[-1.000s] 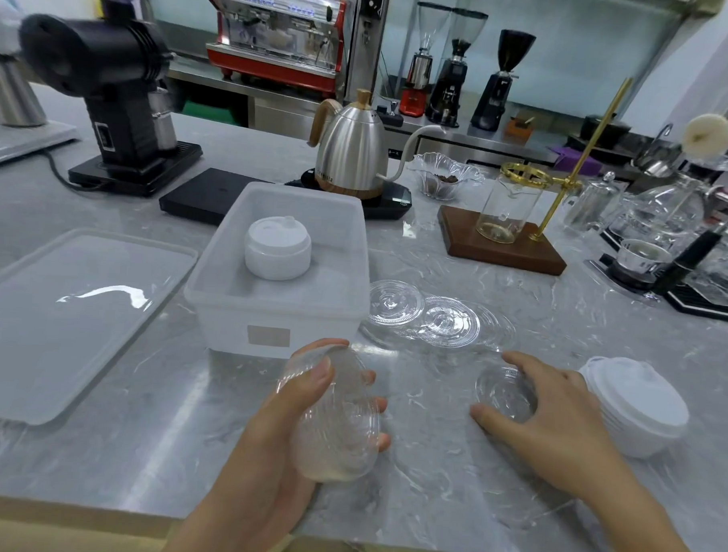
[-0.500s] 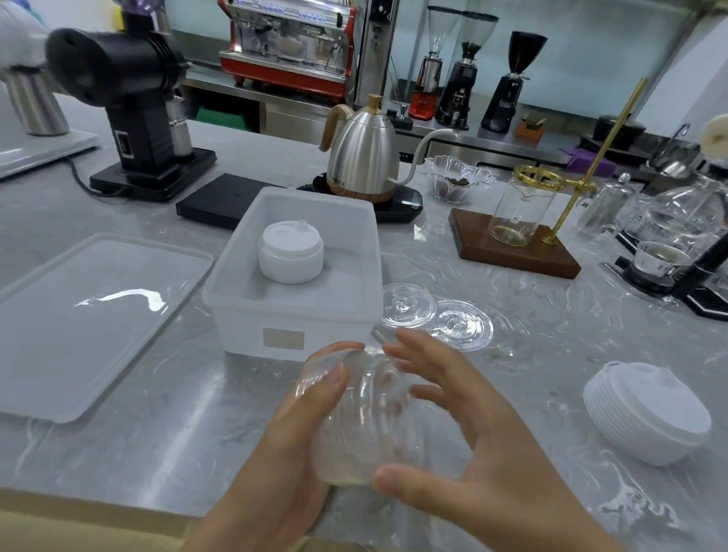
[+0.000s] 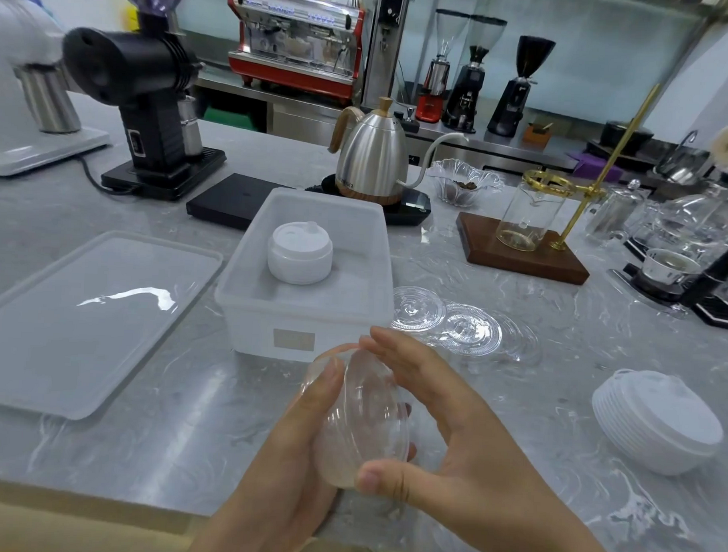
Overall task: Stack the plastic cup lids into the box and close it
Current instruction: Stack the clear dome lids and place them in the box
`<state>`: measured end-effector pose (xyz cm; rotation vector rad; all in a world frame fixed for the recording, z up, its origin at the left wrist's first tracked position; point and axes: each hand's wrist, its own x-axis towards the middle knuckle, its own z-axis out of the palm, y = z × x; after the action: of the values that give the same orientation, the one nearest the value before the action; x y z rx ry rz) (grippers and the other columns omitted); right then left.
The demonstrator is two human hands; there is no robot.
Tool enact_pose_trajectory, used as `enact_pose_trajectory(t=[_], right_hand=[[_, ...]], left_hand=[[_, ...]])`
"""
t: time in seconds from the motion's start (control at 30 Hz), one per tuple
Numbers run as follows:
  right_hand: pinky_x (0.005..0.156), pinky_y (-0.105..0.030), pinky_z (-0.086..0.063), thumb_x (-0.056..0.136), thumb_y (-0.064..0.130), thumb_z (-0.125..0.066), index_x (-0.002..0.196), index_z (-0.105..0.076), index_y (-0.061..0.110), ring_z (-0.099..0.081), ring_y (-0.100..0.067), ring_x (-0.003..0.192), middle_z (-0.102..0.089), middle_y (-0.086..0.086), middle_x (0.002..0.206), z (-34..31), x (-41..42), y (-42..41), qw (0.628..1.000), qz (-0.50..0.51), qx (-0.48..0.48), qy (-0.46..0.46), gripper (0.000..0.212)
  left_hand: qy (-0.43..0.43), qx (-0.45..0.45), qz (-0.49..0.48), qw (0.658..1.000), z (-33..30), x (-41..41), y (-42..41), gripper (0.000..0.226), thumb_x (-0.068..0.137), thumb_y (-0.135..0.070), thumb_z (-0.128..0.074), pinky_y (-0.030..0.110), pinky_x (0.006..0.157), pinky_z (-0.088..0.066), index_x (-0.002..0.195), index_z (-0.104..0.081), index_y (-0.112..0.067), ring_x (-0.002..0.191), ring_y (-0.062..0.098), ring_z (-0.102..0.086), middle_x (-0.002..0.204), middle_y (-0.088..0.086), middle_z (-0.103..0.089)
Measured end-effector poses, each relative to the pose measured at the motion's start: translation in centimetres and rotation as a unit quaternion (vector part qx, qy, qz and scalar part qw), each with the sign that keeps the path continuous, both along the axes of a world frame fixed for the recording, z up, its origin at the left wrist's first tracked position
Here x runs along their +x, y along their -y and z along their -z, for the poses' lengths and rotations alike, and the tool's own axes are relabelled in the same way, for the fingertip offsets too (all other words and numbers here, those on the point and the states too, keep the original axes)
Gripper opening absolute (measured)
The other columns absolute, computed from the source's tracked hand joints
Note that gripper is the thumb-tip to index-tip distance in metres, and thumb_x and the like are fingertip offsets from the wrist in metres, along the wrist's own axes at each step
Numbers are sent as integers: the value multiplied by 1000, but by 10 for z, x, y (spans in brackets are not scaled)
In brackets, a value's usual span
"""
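A stack of clear dome lids (image 3: 362, 421) is held on edge between both hands above the counter's near side. My left hand (image 3: 300, 452) grips it from the left, thumb over its rim. My right hand (image 3: 443, 438) presses on it from the right, fingers across the top and thumb underneath. Just behind stands the open translucent white box (image 3: 310, 315), with a short stack of white lids (image 3: 298, 252) inside at the back. Three clear flat lids (image 3: 460, 330) lie overlapping to the right of the box. A bigger stack of white lids (image 3: 656, 426) leans at the right. The box's flat cover (image 3: 81, 317) lies at the left.
Behind the box stand a steel gooseneck kettle (image 3: 375, 159) on a black base, a black scale (image 3: 232, 199) and a black grinder (image 3: 153, 99). A glass beaker on a wooden stand (image 3: 522, 249) and other glassware crowd the right rear. The counter's wooden front edge (image 3: 72, 513) runs below my hands.
My right hand left the counter at the right, carrying a clear lid, and came in against the stack held in my left hand. The view shifted slightly left.
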<state>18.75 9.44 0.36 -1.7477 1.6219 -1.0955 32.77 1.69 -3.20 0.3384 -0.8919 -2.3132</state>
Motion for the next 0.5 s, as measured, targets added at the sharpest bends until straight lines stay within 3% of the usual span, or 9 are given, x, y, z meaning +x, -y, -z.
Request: enact_pose_trajectory(t=[0.13, 0.23, 0.33, 0.4, 0.5], right_hand=[[99, -5, -37, 72, 22, -86, 143, -32, 45, -40, 10, 133, -44, 32, 144, 2, 0, -1, 999, -14, 17, 27, 92], [92, 0, -37, 73, 15, -85, 142, -33, 44, -42, 15, 129, -44, 34, 142, 2, 1, 0, 998, -22, 33, 58, 91], [101, -5, -34, 73, 21, -86, 143, -35, 44, -39, 12, 134, -43, 32, 144, 4, 3, 2, 997, -36, 21, 60, 89], [111, -18, -33, 75, 28, -83, 143, -40, 40, -38, 4, 139, -45, 24, 147, 5, 0, 8, 996, -17, -6, 90, 81], [112, -31, -40, 77, 28, -81, 129, -56, 26, -55, -3, 126, -62, 11, 132, 8, -22, 28, 975, 136, -63, 167, 58]], left_hand=[[-10, 17, 10, 1000, 0, -1, 0, 77, 72, -46, -80, 59, 88, -46, 136, -54, -13, 125, 54, -49, 141, 34, -45], [-16, 16, 4, 1000, 2, -1, 1, 76, 68, -41, -83, 58, 85, -49, 133, -57, -13, 111, 48, -57, 129, 33, -55], [-11, 19, -25, 999, 3, -2, 1, 74, 52, -43, -89, 52, 78, -54, 117, -70, -15, 95, 38, -64, 111, 22, -66], [-17, 27, -47, 998, 2, -3, 1, 68, 47, -44, -91, 51, 78, -54, 106, -74, -14, 91, 35, -67, 103, 21, -68], [-32, 51, -47, 997, 1, -3, 2, 66, 45, -42, -92, 49, 76, -55, 102, -72, -15, 91, 38, -64, 100, 20, -68]])
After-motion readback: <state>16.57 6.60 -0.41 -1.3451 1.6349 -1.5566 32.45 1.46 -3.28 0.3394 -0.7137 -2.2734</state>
